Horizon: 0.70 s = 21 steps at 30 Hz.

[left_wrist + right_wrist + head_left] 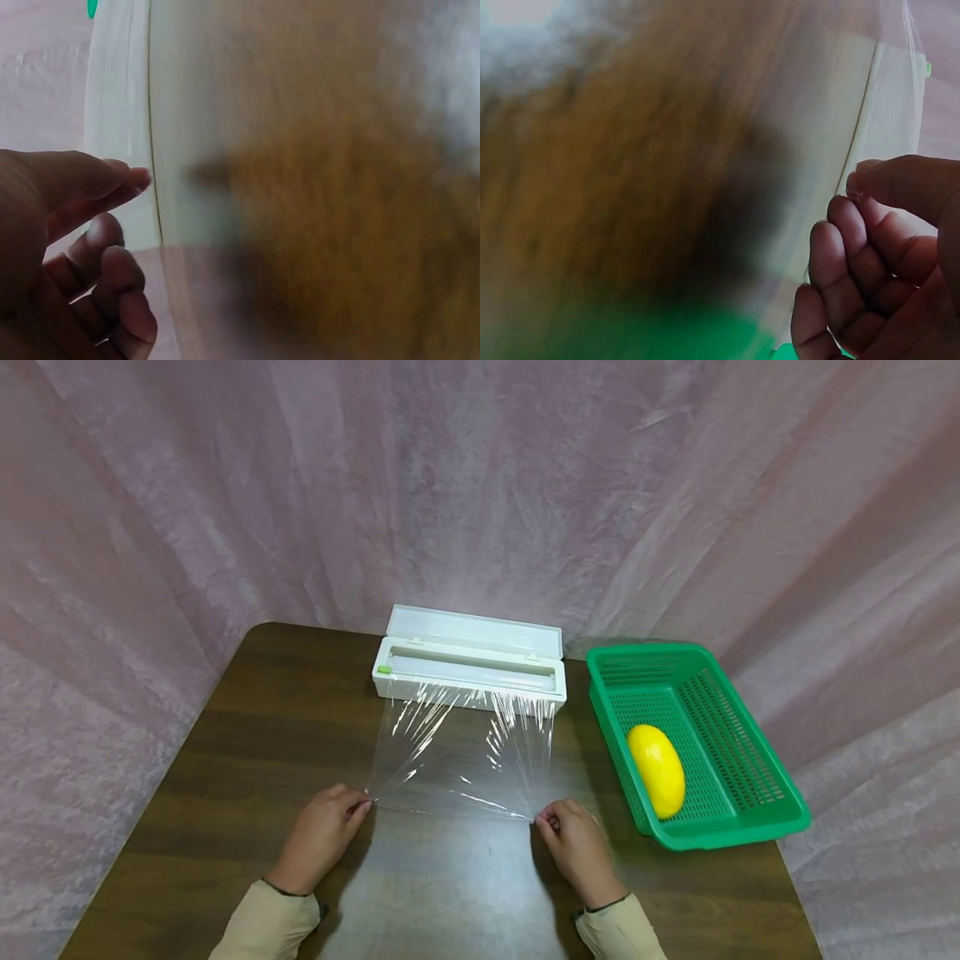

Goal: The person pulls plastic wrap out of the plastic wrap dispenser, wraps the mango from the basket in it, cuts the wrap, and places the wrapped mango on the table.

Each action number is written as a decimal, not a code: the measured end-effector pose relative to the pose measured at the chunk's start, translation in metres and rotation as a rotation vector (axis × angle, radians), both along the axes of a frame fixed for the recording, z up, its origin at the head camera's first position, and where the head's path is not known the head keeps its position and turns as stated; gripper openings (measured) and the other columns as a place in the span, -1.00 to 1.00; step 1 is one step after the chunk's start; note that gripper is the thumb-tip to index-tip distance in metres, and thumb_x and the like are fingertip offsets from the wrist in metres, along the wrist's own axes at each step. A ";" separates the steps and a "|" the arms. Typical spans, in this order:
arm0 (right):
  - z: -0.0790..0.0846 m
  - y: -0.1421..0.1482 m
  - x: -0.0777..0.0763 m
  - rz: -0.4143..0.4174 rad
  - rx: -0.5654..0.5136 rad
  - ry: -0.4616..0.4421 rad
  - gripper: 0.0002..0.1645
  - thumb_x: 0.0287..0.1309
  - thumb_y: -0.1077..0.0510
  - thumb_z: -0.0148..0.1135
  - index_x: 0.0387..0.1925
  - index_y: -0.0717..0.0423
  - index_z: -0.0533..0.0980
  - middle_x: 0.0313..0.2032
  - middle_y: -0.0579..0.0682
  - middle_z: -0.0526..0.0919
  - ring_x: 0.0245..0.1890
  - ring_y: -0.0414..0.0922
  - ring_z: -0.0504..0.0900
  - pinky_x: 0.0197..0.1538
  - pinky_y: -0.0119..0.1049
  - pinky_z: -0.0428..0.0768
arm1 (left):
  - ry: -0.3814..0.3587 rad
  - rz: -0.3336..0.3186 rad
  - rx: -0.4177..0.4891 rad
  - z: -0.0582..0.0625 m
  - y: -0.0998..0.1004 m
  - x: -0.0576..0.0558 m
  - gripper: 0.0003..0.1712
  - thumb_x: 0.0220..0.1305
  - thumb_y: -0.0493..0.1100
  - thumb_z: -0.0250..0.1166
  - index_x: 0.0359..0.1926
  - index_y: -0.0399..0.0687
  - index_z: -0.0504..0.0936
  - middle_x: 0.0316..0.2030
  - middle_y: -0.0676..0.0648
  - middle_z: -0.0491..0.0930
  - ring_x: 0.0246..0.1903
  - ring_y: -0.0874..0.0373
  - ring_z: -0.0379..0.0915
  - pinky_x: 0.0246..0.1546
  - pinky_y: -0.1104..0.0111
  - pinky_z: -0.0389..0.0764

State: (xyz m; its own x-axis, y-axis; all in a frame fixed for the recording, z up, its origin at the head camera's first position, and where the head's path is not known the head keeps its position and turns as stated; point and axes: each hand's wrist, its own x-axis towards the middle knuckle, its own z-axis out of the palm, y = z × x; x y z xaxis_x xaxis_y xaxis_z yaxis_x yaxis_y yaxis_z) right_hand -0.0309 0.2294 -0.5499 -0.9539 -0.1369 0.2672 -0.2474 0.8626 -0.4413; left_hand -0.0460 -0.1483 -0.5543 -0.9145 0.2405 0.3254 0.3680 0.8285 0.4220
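A sheet of clear plastic wrap stretches from a white wrap dispenser box toward the person. My left hand pinches its near left corner between thumb and index finger. The near right corner is pinched by my right hand. Creases fan across the film from both hands up to the box. The dispenser's lid stands open at the back, and the roll shows inside. In the wrist views the left thumb and right thumb each press against an index finger.
To the right stands a green plastic basket with a yellow, oblong fruit-like object lying in it. A brown wooden table bears everything. Behind its far edge hangs a pink curtain.
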 end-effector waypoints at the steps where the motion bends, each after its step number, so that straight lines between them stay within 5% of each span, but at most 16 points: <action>1: -0.001 0.000 0.000 0.002 0.006 0.005 -0.82 -0.03 0.20 0.42 -0.51 0.01 0.52 -0.51 -0.14 0.46 -0.48 -0.21 0.43 -0.31 -0.20 0.39 | -0.009 -0.005 -0.013 0.000 0.000 0.000 -0.93 0.12 -0.19 0.39 -0.33 -0.04 0.70 -0.55 0.12 0.39 -0.60 0.25 0.21 -0.54 0.32 0.32; 6: -0.004 0.000 -0.003 0.024 0.027 0.030 -0.82 -0.03 0.21 0.41 -0.54 0.02 0.52 -0.51 -0.15 0.46 -0.47 -0.20 0.43 -0.34 -0.20 0.37 | -0.083 -0.045 -0.094 0.001 -0.001 0.001 -0.85 0.18 -0.16 0.34 -0.20 -0.03 0.70 -0.57 0.13 0.33 -0.62 0.25 0.16 -0.54 0.31 0.31; 10: -0.005 -0.001 -0.003 0.027 0.028 0.022 -0.82 -0.04 0.22 0.41 -0.54 0.02 0.52 -0.52 -0.15 0.46 -0.47 -0.20 0.44 -0.34 -0.20 0.37 | -0.137 -0.077 -0.138 0.002 -0.008 0.005 -0.74 0.20 -0.16 0.32 -0.07 -0.04 0.67 -0.48 0.06 0.50 -0.48 0.13 0.40 -0.35 0.18 0.48; 21: -0.005 -0.002 -0.005 0.012 0.052 0.004 -0.79 -0.08 0.22 0.45 -0.57 0.04 0.52 -0.55 -0.13 0.45 -0.48 -0.19 0.42 -0.34 -0.21 0.40 | -0.134 -0.146 -0.266 0.002 -0.018 0.023 -0.40 0.15 -0.15 0.34 0.24 0.00 0.44 -0.40 0.02 0.55 -0.46 0.13 0.46 -0.41 0.21 0.50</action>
State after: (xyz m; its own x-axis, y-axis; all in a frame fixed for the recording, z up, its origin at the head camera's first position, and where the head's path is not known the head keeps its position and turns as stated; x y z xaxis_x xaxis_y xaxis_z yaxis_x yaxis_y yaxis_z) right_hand -0.0356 0.2271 -0.5551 -0.9508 -0.1624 0.2637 -0.2601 0.8810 -0.3952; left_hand -0.0225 -0.1667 -0.5523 -0.8947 0.4322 0.1130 0.4466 0.8590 0.2503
